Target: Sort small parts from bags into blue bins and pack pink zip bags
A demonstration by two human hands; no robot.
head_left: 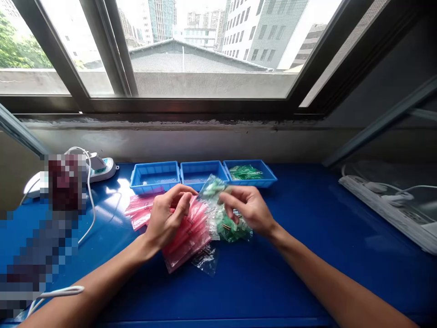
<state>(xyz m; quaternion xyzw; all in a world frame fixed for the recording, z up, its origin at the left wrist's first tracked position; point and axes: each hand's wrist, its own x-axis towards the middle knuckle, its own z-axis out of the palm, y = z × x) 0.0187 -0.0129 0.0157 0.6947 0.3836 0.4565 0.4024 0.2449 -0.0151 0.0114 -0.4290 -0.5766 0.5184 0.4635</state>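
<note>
Setting: small-parts packing bench, as in a workshop. Evidence: blue bench (293, 278) below a window (211, 86); three plastic trays (202, 175) in a row; pink bags (191, 230) and green packets (235, 230) heaped before them; power strips (378, 208) left and right. Buildings (264, 34) outside.

Pink bags (189, 237) partly hidden by left hand (168, 214), green packet (210, 187) blurred, power strip (392, 210) at right cut off

Pink plastic bags (193, 232): small dark printed marks (190, 220) are showing on their surfaces, appearing too tiny and blurred to read.
Readable text: no word, number, brand or sign is showing clearly enough to be made out.
</note>
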